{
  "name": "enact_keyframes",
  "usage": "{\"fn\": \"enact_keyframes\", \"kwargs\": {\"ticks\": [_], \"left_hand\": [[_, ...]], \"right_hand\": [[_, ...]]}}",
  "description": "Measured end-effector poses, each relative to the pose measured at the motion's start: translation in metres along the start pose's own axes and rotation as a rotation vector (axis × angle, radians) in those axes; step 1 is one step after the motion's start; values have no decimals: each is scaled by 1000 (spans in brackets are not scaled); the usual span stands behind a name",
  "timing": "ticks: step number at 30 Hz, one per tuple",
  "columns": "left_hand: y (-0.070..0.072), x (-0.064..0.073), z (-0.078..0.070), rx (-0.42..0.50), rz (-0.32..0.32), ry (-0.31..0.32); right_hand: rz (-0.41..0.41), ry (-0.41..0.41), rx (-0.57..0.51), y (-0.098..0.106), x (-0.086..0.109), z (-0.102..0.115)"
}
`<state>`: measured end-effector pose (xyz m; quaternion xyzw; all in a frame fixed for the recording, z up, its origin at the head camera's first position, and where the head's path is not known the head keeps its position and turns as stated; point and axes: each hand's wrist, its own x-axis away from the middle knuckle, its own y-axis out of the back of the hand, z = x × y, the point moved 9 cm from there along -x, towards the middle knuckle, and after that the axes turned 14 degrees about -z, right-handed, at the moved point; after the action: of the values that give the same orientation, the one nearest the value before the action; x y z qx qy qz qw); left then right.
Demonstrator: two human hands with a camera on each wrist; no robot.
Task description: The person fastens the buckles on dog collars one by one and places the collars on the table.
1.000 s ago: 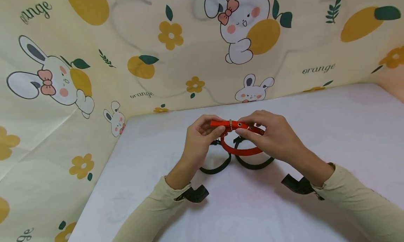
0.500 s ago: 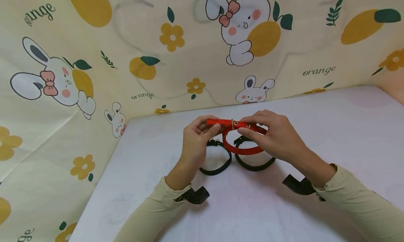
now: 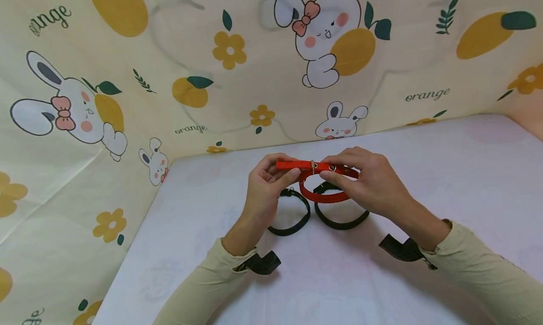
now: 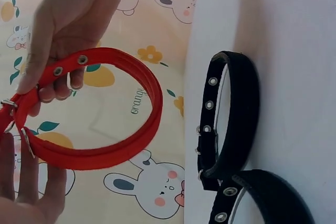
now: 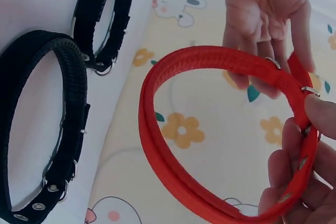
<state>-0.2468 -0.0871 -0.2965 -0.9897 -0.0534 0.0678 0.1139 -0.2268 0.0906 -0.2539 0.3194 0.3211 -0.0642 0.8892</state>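
A red collar (image 3: 326,199) with metal eyelets and a buckle (image 3: 313,166) is held up above the table, fastened into a loop. My left hand (image 3: 265,190) pinches the strap's free end, left of the buckle, between thumb and fingers. Just right of the buckle, my right hand (image 3: 366,179) grips the band, thumb in front and fingers behind. In the right wrist view the loop of the red collar (image 5: 181,59) hangs open between both hands. Two black collars stand on the table behind and below it, a left one (image 3: 290,230) and a right one (image 3: 344,225).
The white table (image 3: 305,282) meets a hanging cloth (image 3: 237,89) printed with rabbits and oranges at its back and left. In the left wrist view the two black collars, one nearer (image 4: 286,198) and one farther (image 4: 245,108), overlap at their edges.
The strap's free end now reaches farther left past the buckle, and an eyelet has come closer to the buckle. My left hand shifted slightly left, then back a little. The black collars stay put.
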Motion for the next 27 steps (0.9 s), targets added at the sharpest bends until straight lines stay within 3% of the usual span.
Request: {"fn": "enact_keyframes", "kwargs": {"ticks": [6,19,27], "left_hand": [[-4,4,1,-100,18,-40],[0,4,-1,-24,-34,-55],[5,3,-2,-42,-76,-56]], "right_hand": [[2,13,-14,-2,2,3],[-25,31,4,-1,3,2],[-13,38,-33,-3,1,1]]}}
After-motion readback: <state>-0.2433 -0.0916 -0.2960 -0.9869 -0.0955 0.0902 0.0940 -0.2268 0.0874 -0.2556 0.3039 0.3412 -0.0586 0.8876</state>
